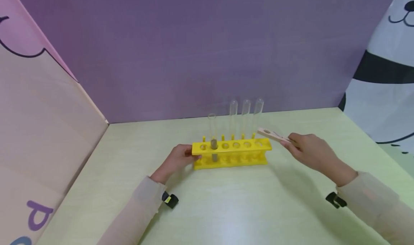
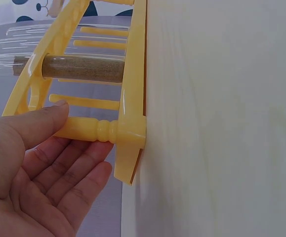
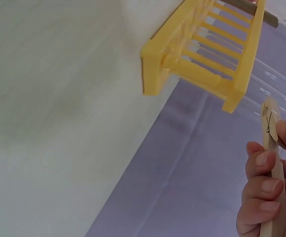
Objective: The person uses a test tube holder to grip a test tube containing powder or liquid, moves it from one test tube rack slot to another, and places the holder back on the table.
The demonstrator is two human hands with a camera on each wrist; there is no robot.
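A yellow test tube rack (image 1: 233,150) stands upright on the table. One test tube (image 1: 214,144) in its second hole from the left holds brown, grainy matter, seen closely in the left wrist view. Several empty tubes (image 1: 245,108) sit upside down over the rear pegs. My left hand (image 1: 178,157) holds the rack's left end, with thumb and fingers about the end post (image 2: 83,128). Just beyond the right end, my right hand (image 1: 312,153) grips a wooden test tube clamp (image 1: 273,134), its head pointing at the rack. In the right wrist view, fingers curl round the clamp's handle (image 3: 278,173).
The pale table (image 1: 210,209) reaches back to a purple backdrop (image 1: 194,51). A printed panel (image 1: 38,130) rises along the left side, and another with a panda-like figure (image 1: 388,69) is at the right.
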